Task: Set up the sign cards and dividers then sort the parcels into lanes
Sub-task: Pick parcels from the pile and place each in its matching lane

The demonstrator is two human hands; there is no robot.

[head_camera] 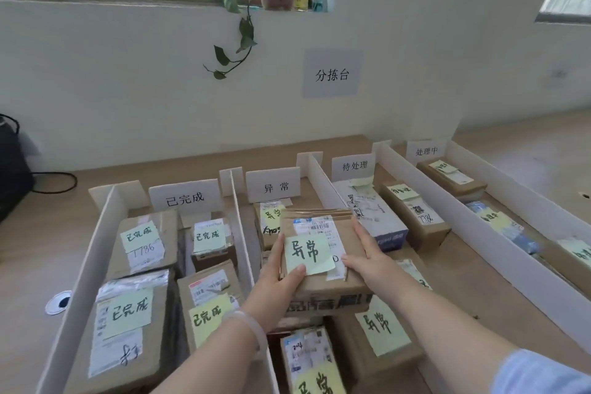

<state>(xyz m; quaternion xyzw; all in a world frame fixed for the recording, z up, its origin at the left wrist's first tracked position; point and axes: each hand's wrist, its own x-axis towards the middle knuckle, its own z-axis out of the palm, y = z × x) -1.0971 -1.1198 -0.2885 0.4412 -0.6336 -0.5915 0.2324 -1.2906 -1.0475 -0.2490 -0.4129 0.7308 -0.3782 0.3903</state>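
Parcel (319, 224) between left hand (279, 285), right hand (367, 257)

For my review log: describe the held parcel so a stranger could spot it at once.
Start at the 异常 sign card, second lane from the left. Just in front, the left hand and right hand hold one brown parcel. Unlike its neighbours, it is topmost.

The wooden table (28, 259) carries white dividers (92, 253), sign cards (272, 185) and parcels (144, 265). A black bag (9, 169) sits at its left edge.
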